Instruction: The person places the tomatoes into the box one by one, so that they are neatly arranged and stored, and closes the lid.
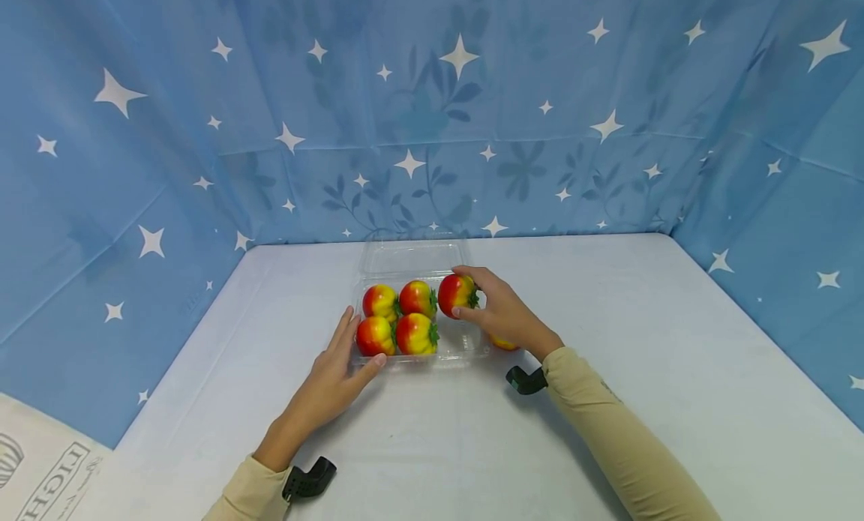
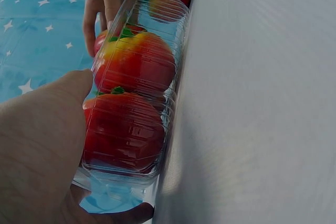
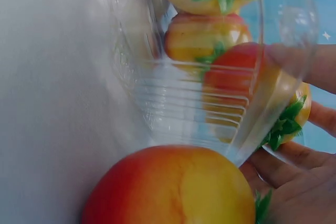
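Note:
A clear plastic clamshell box lies with its lid folded back, holding several red-and-yellow fruits with green leafy tops. My left hand rests at the box's front left corner, fingers fairly straight along the left side and thumb by the front wall. In the left wrist view two fruits, a nearer one and another, show through the ridged wall. My right hand holds a red-and-yellow fruit between thumb and fingers at the box's back right part. Its green leaves point toward the palm.
Just outside the box's right side, another red-and-yellow fruit sits on the white-covered table, mostly hidden by my right hand in the head view. A blue curtain with white stars hangs behind. Printed cloth lies at the lower left.

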`<state>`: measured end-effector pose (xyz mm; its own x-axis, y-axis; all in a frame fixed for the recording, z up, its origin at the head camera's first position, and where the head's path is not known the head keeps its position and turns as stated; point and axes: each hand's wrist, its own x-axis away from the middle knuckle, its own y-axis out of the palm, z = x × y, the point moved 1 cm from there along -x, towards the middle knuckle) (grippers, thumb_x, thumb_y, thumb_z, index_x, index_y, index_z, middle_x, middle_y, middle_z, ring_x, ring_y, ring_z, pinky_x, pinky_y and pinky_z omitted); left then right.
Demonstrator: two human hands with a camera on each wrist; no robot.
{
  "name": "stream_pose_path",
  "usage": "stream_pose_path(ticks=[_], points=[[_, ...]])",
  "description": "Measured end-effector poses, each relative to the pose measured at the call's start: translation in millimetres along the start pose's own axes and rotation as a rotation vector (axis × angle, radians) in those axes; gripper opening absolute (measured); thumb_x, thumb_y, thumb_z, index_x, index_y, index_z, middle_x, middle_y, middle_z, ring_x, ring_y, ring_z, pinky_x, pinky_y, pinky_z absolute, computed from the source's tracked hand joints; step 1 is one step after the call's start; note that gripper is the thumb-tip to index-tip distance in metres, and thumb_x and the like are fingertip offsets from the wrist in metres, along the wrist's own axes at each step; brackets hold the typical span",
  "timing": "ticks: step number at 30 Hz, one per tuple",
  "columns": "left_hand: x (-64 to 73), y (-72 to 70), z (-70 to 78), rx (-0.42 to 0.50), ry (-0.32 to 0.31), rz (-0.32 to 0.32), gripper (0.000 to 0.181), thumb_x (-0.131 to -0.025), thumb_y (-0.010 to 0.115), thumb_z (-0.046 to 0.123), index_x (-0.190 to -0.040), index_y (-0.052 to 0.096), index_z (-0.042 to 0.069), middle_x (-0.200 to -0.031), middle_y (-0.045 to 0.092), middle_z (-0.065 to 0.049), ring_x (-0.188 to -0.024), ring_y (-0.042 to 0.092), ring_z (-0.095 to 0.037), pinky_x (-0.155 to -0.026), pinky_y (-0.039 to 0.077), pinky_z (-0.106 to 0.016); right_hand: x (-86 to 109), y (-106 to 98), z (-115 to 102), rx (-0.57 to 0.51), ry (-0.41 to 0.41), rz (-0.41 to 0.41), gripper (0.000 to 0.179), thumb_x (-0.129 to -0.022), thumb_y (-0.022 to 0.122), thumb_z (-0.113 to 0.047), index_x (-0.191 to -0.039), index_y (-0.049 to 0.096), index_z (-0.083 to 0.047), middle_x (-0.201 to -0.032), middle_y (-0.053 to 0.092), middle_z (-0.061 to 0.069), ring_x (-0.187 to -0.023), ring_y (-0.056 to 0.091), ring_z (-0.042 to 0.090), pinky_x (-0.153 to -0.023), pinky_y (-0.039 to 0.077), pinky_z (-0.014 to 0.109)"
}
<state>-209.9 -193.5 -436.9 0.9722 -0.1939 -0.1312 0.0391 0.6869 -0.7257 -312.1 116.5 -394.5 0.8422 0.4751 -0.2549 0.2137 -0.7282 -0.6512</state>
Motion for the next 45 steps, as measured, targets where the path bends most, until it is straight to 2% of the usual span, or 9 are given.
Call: stream_pose_path(ticks=[4,11,21,27,33,45], points=[[-0.1,0.2,-0.5,-0.003,-0.004,-0.001,0.097,-0.105,0.064,0.055,-0.172,0.016,0.004,-0.18,0.003,-0.009,-0.16,0.02,-0.044,-0.118,0.02,-0.074,-0.9,2.9,0.7,0.037,-0.044,-0.013,0.066,-0.098,0.079,-0.017,-0.157,0.05,-0.008,-0.157,0.05,0.013,-0.142,0.048,0.036,-0.116,0.042,0.06],[-0.3,0.1,-1.0,-0.012,0.001,0.005,0.097,-0.104,0.064,0.056,-0.172,0.017,0.004,-0.18,0.005,-0.01,-0.159,0.022,-0.045,-0.117,0.022,-0.075,-3.1,6.5,0.1,0.105,-0.04,-0.049,0.063,-0.098,0.08,-0.012,-0.153,0.052,-0.008,-0.156,0.053,0.011,-0.146,0.041,0.036,-0.118,0.04,0.059],[-0.1,0.3,-2.5,-0.012,0.001,0.004,0.097,-0.104,0.064,0.056,-0.172,0.017,0.004,-0.18,0.004,-0.009,-0.16,0.021,-0.043,-0.118,0.021,-0.074,-5.7,8.5,0.2,0.16,-0.059,-0.057,0.06,-0.096,0.081,-0.01,-0.15,0.053,-0.007,-0.154,0.054,0.013,-0.144,0.044,0.039,-0.119,0.036,0.063],[-1.0,1.8,-3.4,-0.012,0.006,0.004,0.098,-0.104,0.064,0.056,-0.172,0.017,0.004,-0.18,0.004,-0.009,-0.159,0.022,-0.043,-0.119,0.022,-0.073,-7.8,11.4,3.5,0.243,-0.106,-0.049,0.058,-0.095,0.082,-0.006,-0.146,0.055,-0.009,-0.15,0.053,0.017,-0.134,0.051,0.041,-0.114,0.043,0.061],[-1.4,1.4,-2.6,-0.011,0.01,0.008,0.098,-0.104,0.064,0.057,-0.171,0.017,0.004,-0.18,0.005,-0.009,-0.159,0.022,-0.043,-0.119,0.023,-0.072,-7.1,12.0,2.4,0.26,-0.08,-0.037,0.058,-0.096,0.081,-0.006,-0.148,0.055,-0.011,-0.147,0.047,0.023,-0.126,0.055,0.045,-0.109,0.049,0.059],[-1.3,1.2,-2.4,-0.017,-0.003,0.01,0.099,-0.103,0.064,0.059,-0.172,0.017,0.005,-0.18,0.005,-0.009,-0.159,0.023,-0.044,-0.118,0.023,-0.073,-7.9,12.4,0.8,0.294,-0.096,-0.057,0.061,-0.096,0.079,-0.005,-0.152,0.054,-0.007,-0.147,0.052,0.022,-0.128,0.056,0.044,-0.11,0.048,0.06]])
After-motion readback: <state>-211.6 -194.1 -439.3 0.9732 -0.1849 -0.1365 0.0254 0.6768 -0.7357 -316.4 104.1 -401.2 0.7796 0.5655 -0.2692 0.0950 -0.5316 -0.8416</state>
